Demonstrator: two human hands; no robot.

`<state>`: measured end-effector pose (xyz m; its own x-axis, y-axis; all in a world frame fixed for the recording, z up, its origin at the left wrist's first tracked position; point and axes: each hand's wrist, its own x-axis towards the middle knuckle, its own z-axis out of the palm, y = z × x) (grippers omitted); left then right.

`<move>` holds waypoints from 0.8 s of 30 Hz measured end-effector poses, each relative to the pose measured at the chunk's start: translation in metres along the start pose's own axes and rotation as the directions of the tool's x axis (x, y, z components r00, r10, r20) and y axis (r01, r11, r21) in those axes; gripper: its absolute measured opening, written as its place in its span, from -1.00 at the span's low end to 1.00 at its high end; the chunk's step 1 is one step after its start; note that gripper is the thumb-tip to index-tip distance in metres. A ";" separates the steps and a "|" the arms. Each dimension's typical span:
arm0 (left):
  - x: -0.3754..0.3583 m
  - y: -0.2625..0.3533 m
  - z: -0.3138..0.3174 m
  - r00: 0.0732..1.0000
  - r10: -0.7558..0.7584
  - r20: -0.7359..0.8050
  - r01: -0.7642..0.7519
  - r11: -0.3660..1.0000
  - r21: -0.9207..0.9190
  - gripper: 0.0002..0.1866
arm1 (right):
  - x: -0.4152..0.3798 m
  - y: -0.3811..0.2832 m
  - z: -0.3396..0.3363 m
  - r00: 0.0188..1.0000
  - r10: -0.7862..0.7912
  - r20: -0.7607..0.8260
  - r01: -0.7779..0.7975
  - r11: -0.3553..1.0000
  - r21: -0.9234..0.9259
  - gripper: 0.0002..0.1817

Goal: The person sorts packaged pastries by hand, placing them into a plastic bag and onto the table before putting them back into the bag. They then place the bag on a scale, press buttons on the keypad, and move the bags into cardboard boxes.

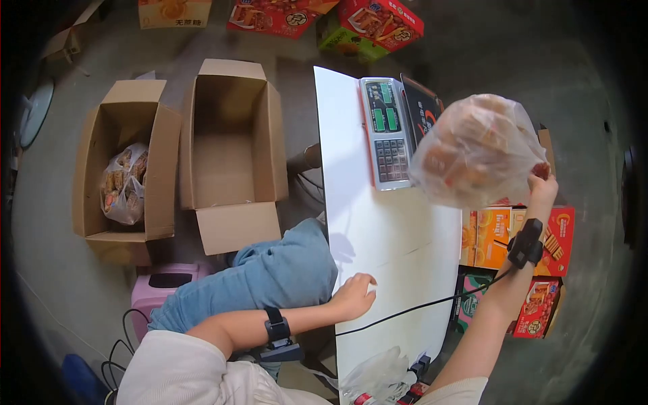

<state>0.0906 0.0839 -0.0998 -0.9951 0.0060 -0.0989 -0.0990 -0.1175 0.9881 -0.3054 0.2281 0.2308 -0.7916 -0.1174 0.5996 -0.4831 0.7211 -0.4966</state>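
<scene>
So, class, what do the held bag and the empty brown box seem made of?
Held bag: probably thin plastic film, slightly glossy; it looks see-through and wrinkled. Empty brown box: apparently cardboard, matt; its flaps fold along straight edges. Any corrugation is unclear.

Cream sleeves (pixel 179 368), blue jeans (pixel 256 273), black arm straps (pixel 526 244).

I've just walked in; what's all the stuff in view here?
Filled plastic bag: one, clear, in the right hand
Scale: one, silvery with orange edge, on the table
Table: one, white, centre
Cardboard boxes: two, brown, open, left
Snack bag: one, clear, inside the leftmost box
Printed cartons: several, red, orange, green, yellow, right and top
Thin plastic: count unclear, clear, table's near end
Wristbands: two, black, one per arm
Left hand: one, bare, at table's left edge
Right hand: one, bare, right
</scene>
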 end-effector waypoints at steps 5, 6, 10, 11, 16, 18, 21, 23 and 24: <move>0.000 0.010 -0.011 0.988 -0.044 0.151 0.052 0.997 -0.050 -0.73 | 0.030 0.030 0.069 0.884 0.442 0.154 -0.316 0.321 0.893 -0.56; 0.000 0.013 -0.014 0.984 -0.047 0.171 0.058 0.997 -0.056 -0.73 | 0.024 0.037 0.079 0.882 0.445 0.157 -0.319 0.317 0.893 -0.56; -0.003 0.017 -0.019 0.970 -0.074 0.230 0.078 0.997 -0.010 -0.74 | -0.005 0.057 0.104 0.906 0.405 0.124 -0.372 0.621 0.690 -0.60; -0.004 0.019 -0.020 0.957 -0.086 0.276 0.090 0.996 -0.001 -0.75 | -0.010 0.058 0.107 0.924 0.374 0.083 -0.329 0.663 0.672 -0.61; -0.010 0.018 -0.012 0.962 -0.024 0.273 0.005 0.998 0.068 -0.77 | -0.028 0.041 0.110 0.978 0.209 0.010 -0.189 0.863 0.468 -0.64; -0.011 0.019 -0.013 0.967 -0.019 0.256 -0.015 0.991 0.129 -0.77 | -0.042 0.016 0.113 0.996 0.064 0.056 -0.074 0.978 0.197 -0.61; -0.011 0.021 -0.017 0.950 -0.052 0.307 0.014 0.992 0.126 -0.76 | -0.076 -0.016 0.132 0.995 0.104 0.011 -0.104 0.984 0.142 -0.59; -0.012 0.021 -0.017 0.956 -0.047 0.289 0.007 0.991 0.137 -0.77 | -0.099 -0.034 0.136 0.998 0.012 -0.056 -0.007 0.997 0.073 -0.58; -0.013 0.021 -0.017 0.962 -0.041 0.270 0.001 0.989 0.148 -0.77 | -0.112 -0.043 0.138 0.990 -0.085 -0.115 0.086 0.996 -0.001 -0.57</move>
<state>0.1015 0.0650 -0.0801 -0.9548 0.2785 -0.1041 -0.0995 0.0307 0.9946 -0.2474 0.1165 0.0984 -0.6991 -0.0991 0.7081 -0.5488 0.7093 -0.4425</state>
